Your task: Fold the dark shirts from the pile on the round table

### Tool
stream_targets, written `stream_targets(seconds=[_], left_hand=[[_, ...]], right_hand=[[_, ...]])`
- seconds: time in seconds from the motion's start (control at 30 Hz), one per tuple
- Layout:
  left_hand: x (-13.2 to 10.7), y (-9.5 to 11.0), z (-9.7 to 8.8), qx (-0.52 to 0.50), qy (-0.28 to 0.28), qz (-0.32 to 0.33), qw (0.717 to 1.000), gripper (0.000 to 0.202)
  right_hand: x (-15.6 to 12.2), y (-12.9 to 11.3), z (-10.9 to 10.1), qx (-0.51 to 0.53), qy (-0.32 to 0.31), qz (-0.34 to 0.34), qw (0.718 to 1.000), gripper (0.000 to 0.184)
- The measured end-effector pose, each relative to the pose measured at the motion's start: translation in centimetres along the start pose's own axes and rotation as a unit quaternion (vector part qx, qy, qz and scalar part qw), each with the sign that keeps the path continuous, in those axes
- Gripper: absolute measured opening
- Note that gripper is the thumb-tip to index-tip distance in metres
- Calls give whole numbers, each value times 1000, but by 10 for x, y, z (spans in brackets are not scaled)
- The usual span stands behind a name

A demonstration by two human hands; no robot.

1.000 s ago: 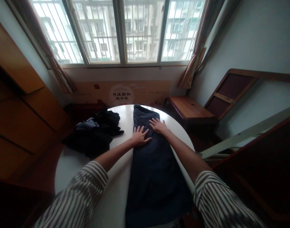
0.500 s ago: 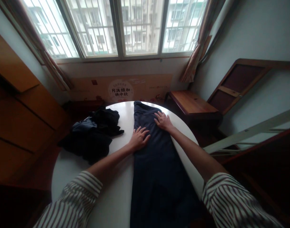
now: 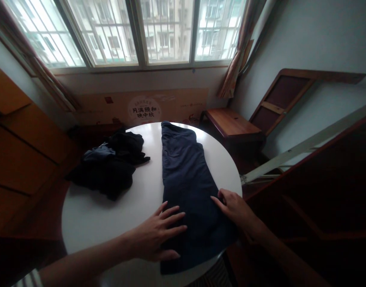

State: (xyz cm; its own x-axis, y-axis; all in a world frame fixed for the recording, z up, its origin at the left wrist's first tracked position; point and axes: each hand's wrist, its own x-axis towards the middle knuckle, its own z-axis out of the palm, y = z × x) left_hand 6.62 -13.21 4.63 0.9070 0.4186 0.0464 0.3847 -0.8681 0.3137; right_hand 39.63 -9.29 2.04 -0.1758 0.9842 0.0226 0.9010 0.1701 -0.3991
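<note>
A pair of navy trousers (image 3: 187, 171) lies lengthwise on the round white table (image 3: 117, 223), its far end at the back rim and its near end by the front edge. On its near left part rests my left hand (image 3: 159, 231), open with fingers spread over the cloth. At the right edge of the trousers is my right hand (image 3: 235, 205), its thumb on top and its fingers curled about the fabric edge. To the left, a crumpled heap of black clothes (image 3: 111, 171) lies on the table, with a grey-blue piece among it.
Past the table stands a low wooden side table (image 3: 232, 123) at the back right. A dark wooden panel with a pale rail (image 3: 278, 155) runs along the right. Orange-brown cabinets (image 3: 18, 151) fill the left side, and a barred window (image 3: 167, 32) is ahead.
Both hands have come back from the far part of the trousers to the near part. The right hand has gone from lying flat to curling at the edge. The view has shifted slightly.
</note>
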Motion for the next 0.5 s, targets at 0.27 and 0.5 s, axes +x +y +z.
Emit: stream_targets(seconds=[0.27,0.5], left_hand=[[-17,14,13,12,-48,56,997,86],[-41,-8,1,86,26,133,987,47]], right_hand=[[-7,-2,-9,70,20,-2,997,26],[-61,-1,-11,25,-5,3,1000,52]])
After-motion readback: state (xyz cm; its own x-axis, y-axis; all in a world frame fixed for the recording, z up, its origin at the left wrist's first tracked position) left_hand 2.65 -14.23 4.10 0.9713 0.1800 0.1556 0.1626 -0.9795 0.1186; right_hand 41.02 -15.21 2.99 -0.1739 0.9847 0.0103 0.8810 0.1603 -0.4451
